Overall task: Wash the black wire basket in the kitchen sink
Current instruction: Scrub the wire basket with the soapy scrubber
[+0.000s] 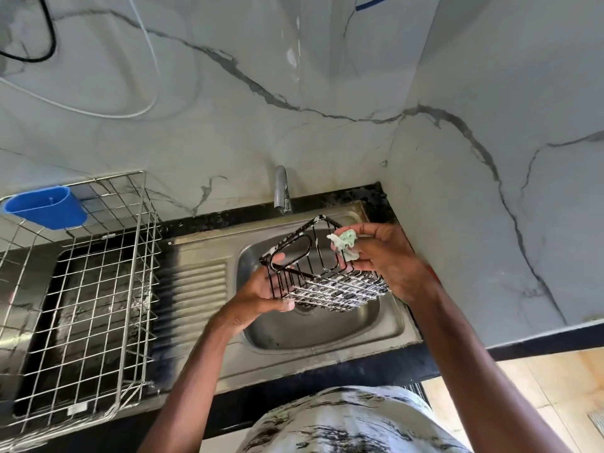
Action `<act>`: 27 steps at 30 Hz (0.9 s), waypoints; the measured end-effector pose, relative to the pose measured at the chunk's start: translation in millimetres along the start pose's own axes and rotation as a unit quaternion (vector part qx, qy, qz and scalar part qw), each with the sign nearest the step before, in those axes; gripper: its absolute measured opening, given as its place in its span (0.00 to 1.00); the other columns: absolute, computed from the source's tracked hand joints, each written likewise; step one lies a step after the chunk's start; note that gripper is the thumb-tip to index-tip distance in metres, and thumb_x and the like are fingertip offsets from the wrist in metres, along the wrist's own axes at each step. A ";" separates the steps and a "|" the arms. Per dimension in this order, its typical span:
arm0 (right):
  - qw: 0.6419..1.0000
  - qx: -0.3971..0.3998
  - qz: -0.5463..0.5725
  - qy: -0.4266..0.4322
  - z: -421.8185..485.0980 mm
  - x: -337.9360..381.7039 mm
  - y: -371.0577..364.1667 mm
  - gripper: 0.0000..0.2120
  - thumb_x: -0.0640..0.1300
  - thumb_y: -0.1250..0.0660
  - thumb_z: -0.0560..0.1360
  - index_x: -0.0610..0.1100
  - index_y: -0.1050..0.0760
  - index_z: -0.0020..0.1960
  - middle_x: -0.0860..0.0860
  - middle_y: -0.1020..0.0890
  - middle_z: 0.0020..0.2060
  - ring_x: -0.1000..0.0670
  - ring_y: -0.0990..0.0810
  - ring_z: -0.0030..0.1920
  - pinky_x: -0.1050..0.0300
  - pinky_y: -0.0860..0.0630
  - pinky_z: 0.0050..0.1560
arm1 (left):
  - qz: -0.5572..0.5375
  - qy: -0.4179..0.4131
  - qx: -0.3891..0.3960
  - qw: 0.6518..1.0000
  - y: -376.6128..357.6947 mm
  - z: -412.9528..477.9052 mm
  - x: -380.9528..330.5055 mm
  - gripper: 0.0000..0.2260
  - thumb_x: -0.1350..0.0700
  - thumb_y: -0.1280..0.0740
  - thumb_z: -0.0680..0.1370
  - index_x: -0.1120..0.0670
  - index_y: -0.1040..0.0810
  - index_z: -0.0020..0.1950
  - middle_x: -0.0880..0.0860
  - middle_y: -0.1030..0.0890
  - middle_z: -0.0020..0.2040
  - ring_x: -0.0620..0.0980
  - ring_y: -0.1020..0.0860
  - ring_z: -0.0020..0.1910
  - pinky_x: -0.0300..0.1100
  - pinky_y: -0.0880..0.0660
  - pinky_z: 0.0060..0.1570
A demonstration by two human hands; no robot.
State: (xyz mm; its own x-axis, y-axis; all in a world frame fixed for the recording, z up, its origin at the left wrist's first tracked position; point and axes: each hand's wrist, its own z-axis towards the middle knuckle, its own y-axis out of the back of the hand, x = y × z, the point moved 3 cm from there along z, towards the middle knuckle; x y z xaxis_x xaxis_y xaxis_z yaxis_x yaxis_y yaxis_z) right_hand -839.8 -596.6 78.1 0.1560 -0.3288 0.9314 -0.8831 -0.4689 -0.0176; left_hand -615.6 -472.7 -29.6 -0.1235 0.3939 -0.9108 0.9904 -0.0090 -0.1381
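Note:
A black wire basket (pixel 330 286), flecked with white soap foam, hangs tilted over the steel sink bowl (pixel 327 331). My left hand (pixel 261 295) grips its lower left corner from underneath. My right hand (pixel 389 256) holds a pale green scrub cloth (pixel 344 243) pressed against the basket's right rim. The tap (pixel 281 191) stands behind the basket, and no water shows from its spout.
A large steel wire dish rack (pixel 98 289) sits on the drainboard to the left, with a blue plastic cup (pixel 45 207) hung on its back edge. A marble wall closes in the right side of the sink. A black counter edge (pixel 294 407) runs along the front.

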 end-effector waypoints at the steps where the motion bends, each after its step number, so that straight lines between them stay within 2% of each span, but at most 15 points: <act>1: 1.000 0.002 -0.005 -0.002 0.1 -2.4 -1.6 0.13 0.28 0.35 0.77 0.40 0.16 0.54 0.40 0.13 0.45 0.42 0.13 0.43 0.54 0.17 0.41 | -0.025 0.020 0.008 0.999 -0.8 -5.4 -2.8 0.44 0.66 0.22 0.67 0.51 0.36 0.79 0.58 0.20 0.70 0.54 0.20 0.69 0.55 0.24 0.69; 3: 1.000 0.001 -0.012 -0.005 0.6 -6.6 -4.2 0.14 0.27 0.35 0.77 0.40 0.16 0.54 0.42 0.13 0.44 0.43 0.12 0.43 0.55 0.17 0.41 | -0.064 0.055 -0.006 0.996 -1.2 -12.6 -7.8 0.44 0.55 0.17 0.63 0.52 0.32 0.75 0.56 0.18 0.68 0.57 0.20 0.68 0.65 0.29 0.72; 4: 1.000 -0.002 -0.017 -0.006 0.8 -8.2 -5.8 0.14 0.26 0.35 0.76 0.39 0.16 0.54 0.42 0.13 0.44 0.43 0.12 0.43 0.56 0.17 0.41 | -0.077 0.075 -0.031 0.994 -1.6 -14.7 -10.1 0.48 0.47 0.15 0.59 0.52 0.31 0.75 0.54 0.18 0.68 0.57 0.20 0.68 0.68 0.30 0.72; 6: 0.999 -0.008 -0.039 -0.006 0.4 -10.6 -10.5 0.15 0.26 0.35 0.76 0.40 0.16 0.52 0.44 0.12 0.42 0.45 0.12 0.43 0.56 0.17 0.39 | -0.063 0.106 -0.089 0.988 -7.7 -16.5 -19.1 0.59 0.31 0.16 0.51 0.50 0.32 0.78 0.53 0.23 0.71 0.57 0.23 0.69 0.67 0.29 0.70; 8: 0.997 -0.003 -0.075 -0.003 0.4 -13.6 -17.3 0.14 0.27 0.35 0.76 0.42 0.15 0.51 0.46 0.12 0.42 0.46 0.12 0.42 0.57 0.17 0.38 | -0.028 0.115 -0.110 0.987 -21.1 -16.5 -28.7 0.63 0.24 0.21 0.53 0.49 0.38 0.81 0.54 0.31 0.76 0.58 0.27 0.70 0.67 0.27 0.68; 11: 0.992 0.011 -0.126 0.005 -1.6 -16.1 -24.9 0.15 0.27 0.34 0.76 0.44 0.15 0.51 0.49 0.12 0.41 0.45 0.12 0.43 0.55 0.16 0.40 | -0.007 0.120 -0.114 0.986 -35.5 -11.2 -33.1 0.60 0.29 0.20 0.61 0.47 0.46 0.85 0.56 0.41 0.83 0.63 0.33 0.76 0.69 0.28 0.68; 13: 0.987 0.010 -0.157 0.015 -2.3 -16.0 -26.4 0.15 0.28 0.33 0.75 0.44 0.15 0.52 0.50 0.12 0.40 0.45 0.13 0.42 0.50 0.15 0.43 | -0.018 0.144 -0.114 0.983 -40.9 -9.5 -36.2 0.61 0.31 0.19 0.60 0.48 0.46 0.84 0.57 0.42 0.83 0.66 0.35 0.76 0.71 0.28 0.67; 15: 0.985 0.006 -0.172 0.023 -2.5 -16.0 -27.9 0.16 0.27 0.34 0.75 0.44 0.15 0.52 0.51 0.12 0.39 0.46 0.13 0.41 0.49 0.15 0.44 | -0.035 0.159 -0.116 0.980 -46.2 -9.0 -36.1 0.55 0.37 0.20 0.64 0.49 0.44 0.84 0.58 0.43 0.83 0.68 0.38 0.78 0.72 0.28 0.67; 18: 0.977 -0.005 -0.206 0.057 -4.3 -15.8 -29.6 0.17 0.28 0.34 0.75 0.45 0.15 0.52 0.53 0.12 0.39 0.51 0.13 0.38 0.53 0.15 0.39 | -0.078 0.160 -0.141 0.974 -52.6 -8.0 -31.2 0.45 0.47 0.21 0.72 0.50 0.43 0.82 0.58 0.44 0.83 0.66 0.40 0.79 0.73 0.29 0.68; 19: 0.969 -0.011 -0.232 0.082 -5.0 -15.2 -29.6 0.17 0.29 0.33 0.74 0.47 0.15 0.51 0.54 0.12 0.39 0.53 0.13 0.36 0.54 0.16 0.37 | -0.086 0.155 -0.153 0.972 -53.8 -7.8 -30.3 0.45 0.47 0.21 0.71 0.51 0.42 0.82 0.58 0.43 0.82 0.66 0.39 0.79 0.74 0.29 0.67; 21: 0.946 -0.035 -0.289 0.144 -7.2 -12.1 -27.0 0.16 0.31 0.32 0.74 0.50 0.14 0.50 0.56 0.13 0.40 0.58 0.15 0.35 0.62 0.18 0.34 | -0.088 0.146 -0.155 0.973 -56.8 -7.8 -29.5 0.53 0.44 0.18 0.63 0.52 0.41 0.81 0.56 0.40 0.82 0.63 0.37 0.77 0.75 0.29 0.66; 23: 0.916 -0.086 -0.331 0.208 -7.5 -6.4 -19.5 0.16 0.32 0.30 0.74 0.51 0.14 0.51 0.59 0.14 0.45 0.63 0.17 0.37 0.67 0.19 0.36 | -0.086 0.132 -0.153 0.975 -56.5 -6.1 -25.1 0.56 0.41 0.19 0.56 0.55 0.39 0.79 0.54 0.37 0.80 0.57 0.34 0.72 0.76 0.30 0.66; 25: 0.885 -0.140 -0.366 0.252 -3.6 -3.7 -12.7 0.16 0.33 0.29 0.74 0.53 0.14 0.52 0.57 0.16 0.50 0.62 0.17 0.40 0.63 0.17 0.40 | -0.091 0.130 -0.160 0.974 -57.0 -5.4 -22.6 0.53 0.43 0.19 0.58 0.57 0.38 0.78 0.54 0.34 0.76 0.54 0.33 0.68 0.75 0.29 0.66; 27: 0.866 -0.161 -0.385 0.277 4.5 -6.8 -13.5 0.17 0.32 0.29 0.73 0.52 0.14 0.53 0.51 0.17 0.54 0.57 0.17 0.41 0.61 0.17 0.41 | -0.083 0.130 -0.165 0.974 -59.0 -5.3 -22.9 0.48 0.47 0.19 0.64 0.56 0.39 0.77 0.54 0.32 0.73 0.55 0.32 0.67 0.74 0.29 0.67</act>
State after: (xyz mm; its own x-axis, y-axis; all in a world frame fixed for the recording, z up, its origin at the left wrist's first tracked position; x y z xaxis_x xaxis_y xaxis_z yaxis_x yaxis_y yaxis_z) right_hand -827.0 -591.8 70.4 0.5952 0.4649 0.6554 -0.7033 -0.0931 0.7047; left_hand -670.9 -476.2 1.5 -0.3070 0.5840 -0.7515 0.9293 0.3541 -0.1044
